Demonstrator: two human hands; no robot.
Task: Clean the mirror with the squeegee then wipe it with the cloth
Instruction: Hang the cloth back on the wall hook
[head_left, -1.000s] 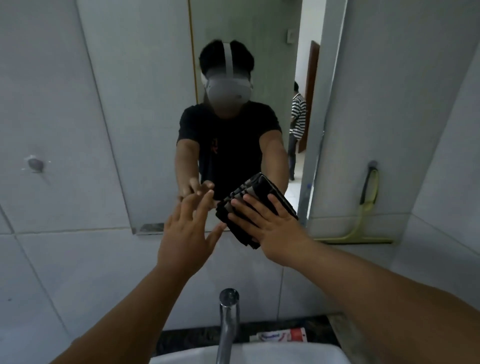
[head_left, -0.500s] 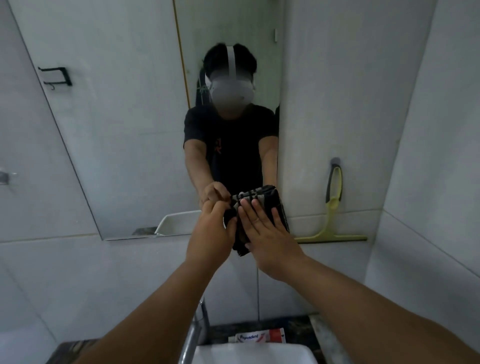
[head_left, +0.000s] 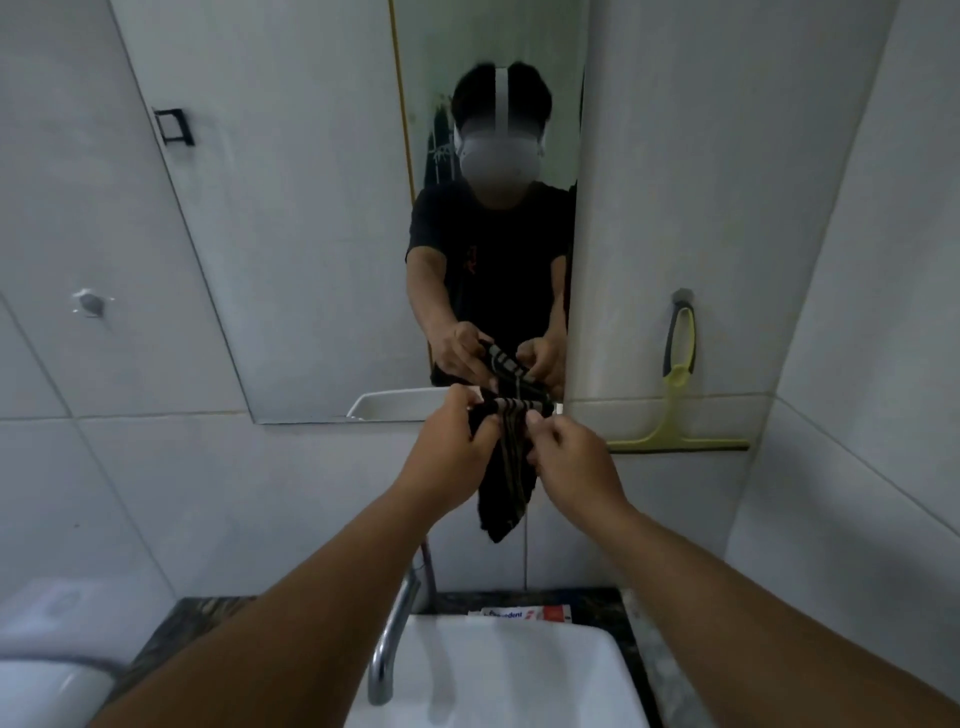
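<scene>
A dark cloth (head_left: 506, 467) with pale stripes hangs between my two hands, just in front of the mirror's lower right corner. My left hand (head_left: 449, 447) pinches its upper left edge and my right hand (head_left: 574, 457) pinches its upper right edge. The cloth's loose end droops below them. The mirror (head_left: 311, 234) fills the wall ahead and reflects a person holding the same cloth. A yellow squeegee (head_left: 675, 400) with a dark grip hangs on a wall hook to the right of the mirror, untouched.
Below my arms are a white basin (head_left: 519, 670) and a chrome tap (head_left: 392, 639). A toothpaste tube (head_left: 524, 614) lies on the dark counter behind the basin. A white toilet cistern (head_left: 47, 670) sits at the lower left. Tiled walls close in on the right.
The cloth was folded and pressed flat on the mirror under my right hand. Both hands have since gripped it, pulled it off the glass, and it now hangs unfolded.
</scene>
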